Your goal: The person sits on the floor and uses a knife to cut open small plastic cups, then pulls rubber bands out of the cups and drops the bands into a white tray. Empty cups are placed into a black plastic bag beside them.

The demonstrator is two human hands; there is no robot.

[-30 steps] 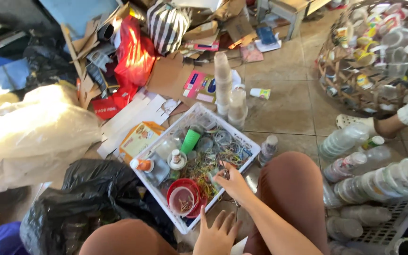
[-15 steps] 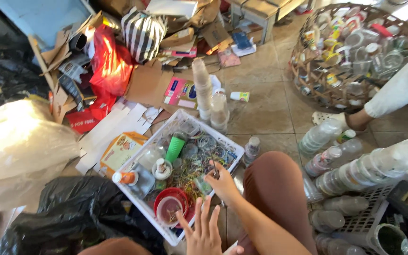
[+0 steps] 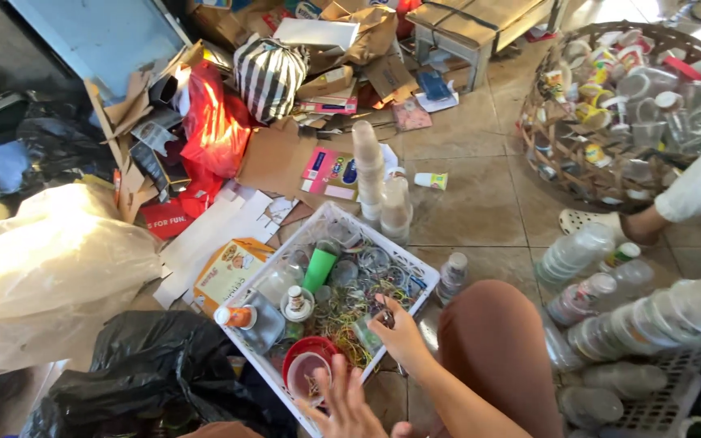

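A white plastic crate sits on the floor between my knees. It holds a tangle of coloured bands, a green cup, small bottles and a red bowl. My right hand reaches into the crate's near right side. Its fingertips are pinched on something small and dark at the edge of the tangle. My left hand hovers at the crate's near corner beside the red bowl, fingers spread and holding nothing.
Stacked clear cups stand behind the crate, with cardboard scraps, a red bag and a striped bag beyond. A round basket of cups is at the far right, by another person's foot. Black bags lie to the left.
My left hand has risen further into view toward the red bowl, fingers spreading. My right hand stays at the tangle in the crate. The view has shifted slightly.
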